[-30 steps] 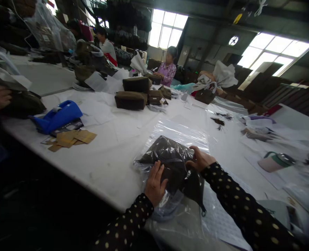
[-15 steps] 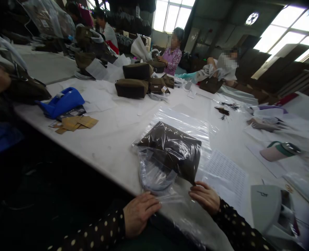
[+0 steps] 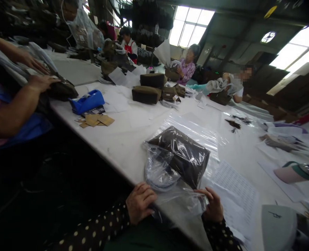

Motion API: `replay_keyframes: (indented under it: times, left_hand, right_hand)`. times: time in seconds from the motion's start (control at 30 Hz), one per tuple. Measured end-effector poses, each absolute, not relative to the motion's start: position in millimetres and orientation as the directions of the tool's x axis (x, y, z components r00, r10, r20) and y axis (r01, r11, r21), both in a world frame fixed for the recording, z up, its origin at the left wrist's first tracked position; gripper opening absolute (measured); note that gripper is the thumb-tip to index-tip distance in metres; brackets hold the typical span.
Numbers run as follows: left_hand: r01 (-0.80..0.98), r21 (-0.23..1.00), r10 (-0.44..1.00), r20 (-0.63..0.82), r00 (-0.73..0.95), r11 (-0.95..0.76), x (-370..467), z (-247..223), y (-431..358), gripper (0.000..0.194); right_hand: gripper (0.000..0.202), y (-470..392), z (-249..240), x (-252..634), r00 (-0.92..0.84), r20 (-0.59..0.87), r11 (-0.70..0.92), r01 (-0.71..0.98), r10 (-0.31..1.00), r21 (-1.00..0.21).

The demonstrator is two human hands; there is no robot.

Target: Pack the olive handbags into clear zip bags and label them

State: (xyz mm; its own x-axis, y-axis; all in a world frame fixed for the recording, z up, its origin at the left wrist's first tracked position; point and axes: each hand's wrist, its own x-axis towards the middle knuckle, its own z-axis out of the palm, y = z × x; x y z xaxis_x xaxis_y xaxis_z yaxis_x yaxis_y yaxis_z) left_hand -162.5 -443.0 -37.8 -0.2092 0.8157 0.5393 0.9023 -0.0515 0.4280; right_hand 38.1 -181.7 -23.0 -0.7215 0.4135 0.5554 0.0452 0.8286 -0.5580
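Note:
A dark brown handbag (image 3: pixel 187 155) lies in a clear plastic bag (image 3: pixel 183 199) at the table's near edge. Its pale wrapped handle (image 3: pixel 162 183) curves towards me under the film. My left hand (image 3: pixel 141 202) is closed on the plastic's near left edge, just below the handle. Over on the other side, my right hand (image 3: pixel 213 205) grips a bunched, slightly raised part of the film between thumb and fingers. The handbag's lower corner lies just above that hand.
A printed sheet (image 3: pixel 234 195), a grey tape dispenser (image 3: pixel 278 226) and a pink-green cup (image 3: pixel 291 172) are at right. Leftward are a blue tape dispenser (image 3: pixel 87 101) and cardboard pieces (image 3: pixel 98 120). Brown pouches (image 3: pixel 146 94) stand farther back. A co-worker's arms (image 3: pixel 26 94) reach in at left; others work behind.
My right hand has left the handbag's corner and now holds the plastic, raising its edge. My left hand stays at the near edge. The view has turned left, showing more of the co-worker.

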Motion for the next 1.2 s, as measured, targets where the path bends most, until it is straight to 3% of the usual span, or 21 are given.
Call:
replay_keyframes:
  times: [0.13,0.23,0.33,0.4,0.47,0.53,0.57,0.63,0.7,0.73,0.8,0.87,0.97,1.1,1.2]
  left_hand:
    - [0.916,0.397,0.782,0.586,-0.211,-0.051,-165,-41,-446,0.015]
    - [0.835,0.549,0.752,0.563,-0.344,-0.029,-170,-34,-448,0.019]
    - [0.648,0.753,0.692,0.404,-0.598,0.120,-177,-28,-450,0.023]
    - [0.466,0.852,0.642,0.221,-0.734,0.239,-186,-27,-453,0.026]
    - [0.291,0.901,0.639,0.020,-0.769,0.322,-196,-25,-458,0.027]
    - [0.249,0.905,0.609,-0.014,-0.793,0.345,-206,-18,-464,0.026]
    - [0.299,0.895,0.566,0.065,-0.822,0.331,-209,-12,-467,0.024]
    - [0.524,0.812,0.488,0.358,-0.796,0.258,-210,5,-465,0.022]
    - [0.776,0.615,0.572,0.589,-0.571,0.142,-207,22,-451,0.029]
    - [0.857,0.510,0.662,0.617,-0.425,0.074,-205,28,-440,0.034]
    - [0.932,0.362,0.801,0.553,-0.228,0.015,-203,27,-412,0.040]
    - [0.947,0.309,0.861,0.453,-0.231,0.091,-207,14,-384,0.044]
    - [0.938,0.291,0.889,0.356,-0.288,0.187,-217,-14,-358,0.049]
    - [0.935,0.292,0.888,0.349,-0.300,0.201,-223,-30,-355,0.050]
    - [0.930,0.307,0.882,0.357,-0.309,0.201,-222,-29,-358,0.050]
  right_hand:
    - [0.049,-185,-36,38,-0.568,0.628,0.794,0.078,0.532,-0.602]
    - [0.044,-189,-36,39,-0.533,0.623,0.743,0.014,0.572,-0.669]
    - [0.031,-206,-26,29,-0.511,0.592,0.688,-0.004,0.622,-0.726]
    - [0.026,-225,-13,12,-0.447,0.554,0.636,0.045,0.702,-0.770]
    - [0.028,-243,3,-12,-0.410,0.471,0.581,0.202,0.781,-0.788]
    - [0.034,-255,18,-35,-0.443,0.394,0.577,0.433,0.805,-0.692]
    - [0.036,-258,24,-44,-0.469,0.370,0.591,0.534,0.802,-0.605]
    - [0.038,-258,30,-57,-0.514,0.359,0.627,0.641,0.779,-0.443]
    - [0.039,-256,31,-63,-0.531,0.375,0.647,0.671,0.760,-0.362]
    - [0.039,-254,30,-64,-0.522,0.382,0.642,0.682,0.762,-0.350]
    - [0.037,-251,29,-65,-0.485,0.390,0.615,0.699,0.783,-0.366]
    - [0.034,-249,28,-67,-0.444,0.385,0.581,0.706,0.809,-0.406]
    - [0.033,-245,27,-71,-0.444,0.348,0.562,0.709,0.825,-0.427]
    - [0.045,-233,37,-64,-0.511,0.259,0.572,0.726,0.820,-0.382]
    - [0.044,-213,66,-59,-0.608,0.356,0.705,0.611,0.709,-0.360]
